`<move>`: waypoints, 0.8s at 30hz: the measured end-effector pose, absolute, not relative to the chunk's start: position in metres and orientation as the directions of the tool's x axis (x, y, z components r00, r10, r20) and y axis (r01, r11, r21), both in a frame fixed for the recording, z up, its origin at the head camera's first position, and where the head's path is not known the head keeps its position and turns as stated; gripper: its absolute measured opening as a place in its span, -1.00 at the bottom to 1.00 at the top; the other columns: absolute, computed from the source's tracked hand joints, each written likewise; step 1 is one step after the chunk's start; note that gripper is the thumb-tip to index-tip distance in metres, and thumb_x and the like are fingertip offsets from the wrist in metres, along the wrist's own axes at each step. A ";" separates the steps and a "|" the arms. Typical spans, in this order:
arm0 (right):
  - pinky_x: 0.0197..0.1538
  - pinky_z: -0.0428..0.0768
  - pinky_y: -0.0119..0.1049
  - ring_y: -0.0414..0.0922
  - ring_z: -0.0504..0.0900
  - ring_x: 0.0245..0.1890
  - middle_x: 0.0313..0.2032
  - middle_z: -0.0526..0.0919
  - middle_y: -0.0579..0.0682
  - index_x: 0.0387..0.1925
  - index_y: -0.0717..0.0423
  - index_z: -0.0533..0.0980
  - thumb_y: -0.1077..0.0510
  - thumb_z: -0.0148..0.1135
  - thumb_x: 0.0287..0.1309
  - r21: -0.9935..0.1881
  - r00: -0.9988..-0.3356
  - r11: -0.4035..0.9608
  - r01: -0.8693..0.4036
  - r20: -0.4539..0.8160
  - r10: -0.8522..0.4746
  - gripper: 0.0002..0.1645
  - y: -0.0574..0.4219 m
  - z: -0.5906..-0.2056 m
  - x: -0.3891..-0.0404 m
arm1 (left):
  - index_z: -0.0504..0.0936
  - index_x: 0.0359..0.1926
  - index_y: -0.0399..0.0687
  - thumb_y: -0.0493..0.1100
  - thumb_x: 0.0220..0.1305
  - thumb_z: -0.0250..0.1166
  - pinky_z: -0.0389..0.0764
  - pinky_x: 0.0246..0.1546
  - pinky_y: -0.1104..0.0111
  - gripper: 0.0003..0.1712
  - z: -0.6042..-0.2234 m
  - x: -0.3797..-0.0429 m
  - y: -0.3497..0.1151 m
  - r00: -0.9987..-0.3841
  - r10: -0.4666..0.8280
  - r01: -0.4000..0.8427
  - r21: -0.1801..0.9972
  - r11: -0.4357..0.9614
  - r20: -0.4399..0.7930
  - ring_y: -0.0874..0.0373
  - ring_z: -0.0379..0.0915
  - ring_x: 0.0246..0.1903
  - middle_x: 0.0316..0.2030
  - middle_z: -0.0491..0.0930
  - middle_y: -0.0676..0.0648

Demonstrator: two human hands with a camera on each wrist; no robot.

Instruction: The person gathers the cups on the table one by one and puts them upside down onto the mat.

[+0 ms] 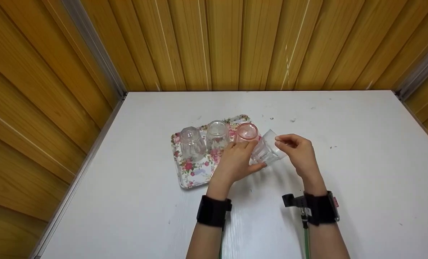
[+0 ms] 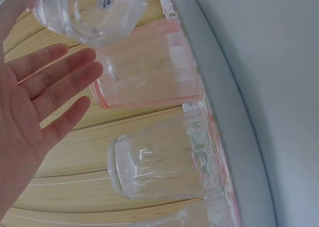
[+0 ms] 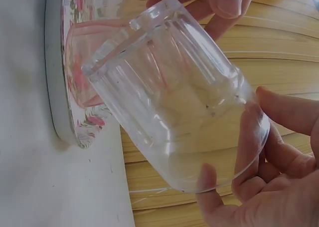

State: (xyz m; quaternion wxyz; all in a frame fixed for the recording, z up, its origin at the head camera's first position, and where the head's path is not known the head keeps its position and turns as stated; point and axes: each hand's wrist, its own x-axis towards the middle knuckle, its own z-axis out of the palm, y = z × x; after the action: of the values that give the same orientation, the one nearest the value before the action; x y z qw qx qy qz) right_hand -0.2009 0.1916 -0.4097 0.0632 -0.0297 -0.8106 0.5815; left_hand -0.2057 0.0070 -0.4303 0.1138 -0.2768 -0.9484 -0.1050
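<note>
My right hand [image 1: 302,154] holds a clear drinking glass [image 3: 174,102] near its thin rim, thumb and fingertips on the glass wall. The glass is tilted, with its thick, ribbed base toward my left hand [image 1: 236,162]. That hand's fingers are straight and spread in the left wrist view, close to the base. Beside the held glass, a pink glass [image 2: 149,67] stands on a floral tray [image 1: 199,178]. A clear glass [image 2: 164,162] comes next to the pink one, and another clear glass [image 1: 193,145] stands at the tray's left. My left hand hides the tray's front right part.
A white table [image 1: 361,162] extends around the tray. Wood-patterned panels [image 1: 224,43] rise behind it and on the left side. Small dark specks lie on the tabletop beyond the held glass. A black strap [image 1: 320,208] with a green cord circles my right wrist.
</note>
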 end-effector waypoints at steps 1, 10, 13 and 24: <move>-0.35 0.46 -0.53 -0.28 0.45 -0.39 -0.41 0.56 -0.16 -0.16 0.39 0.53 0.25 0.24 0.05 -0.954 -0.990 0.300 -0.024 0.066 0.128 -0.68 0.191 -0.410 -0.201 | 0.34 0.20 0.02 0.40 0.04 0.11 0.37 0.13 0.19 -0.19 -0.430 -0.206 0.007 -0.822 0.502 0.549 0.140 0.824 0.271 0.11 0.43 0.06 0.08 0.49 0.00; -0.22 0.54 -0.52 -0.28 0.48 -0.35 -0.37 0.57 -0.17 -0.12 0.48 0.47 0.26 0.24 0.06 -0.990 -0.992 0.143 -0.015 0.033 0.123 -0.61 0.194 -0.410 -0.202 | 0.24 0.27 0.03 0.41 -0.03 0.16 0.40 0.11 0.19 -0.08 -0.431 -0.207 0.008 -0.827 0.495 0.545 0.160 0.823 0.267 0.10 0.40 0.08 0.12 0.42 0.01; -0.25 0.54 -0.50 -0.28 0.50 -0.36 -0.39 0.57 -0.18 -0.15 0.43 0.49 0.26 0.23 0.06 -0.996 -0.993 0.089 0.002 0.009 0.117 -0.67 0.195 -0.409 -0.201 | 0.18 0.30 0.05 0.40 -0.05 0.20 0.43 0.08 0.19 -0.04 -0.432 -0.207 0.008 -0.825 0.493 0.546 0.168 0.821 0.275 0.09 0.39 0.08 0.12 0.41 0.00; -0.16 0.50 -0.40 -0.27 0.48 -0.37 -0.41 0.51 -0.15 -0.31 0.10 0.54 0.24 0.20 0.10 -0.981 -0.995 -0.165 0.100 -0.103 0.009 -0.92 0.199 -0.405 -0.200 | 0.08 0.35 0.01 0.33 -0.10 0.30 0.43 0.07 0.23 0.07 -0.432 -0.208 0.008 -0.821 0.475 0.543 0.178 0.820 0.317 0.08 0.38 0.05 0.09 0.41 -0.03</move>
State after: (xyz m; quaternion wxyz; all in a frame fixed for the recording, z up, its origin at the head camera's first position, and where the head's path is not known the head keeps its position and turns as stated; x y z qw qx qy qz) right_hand -0.1996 0.1988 -0.4047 -0.0298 -0.0425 -0.6456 0.7619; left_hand -0.2078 0.0081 -0.4320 0.1302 -0.2694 -0.9451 -0.1314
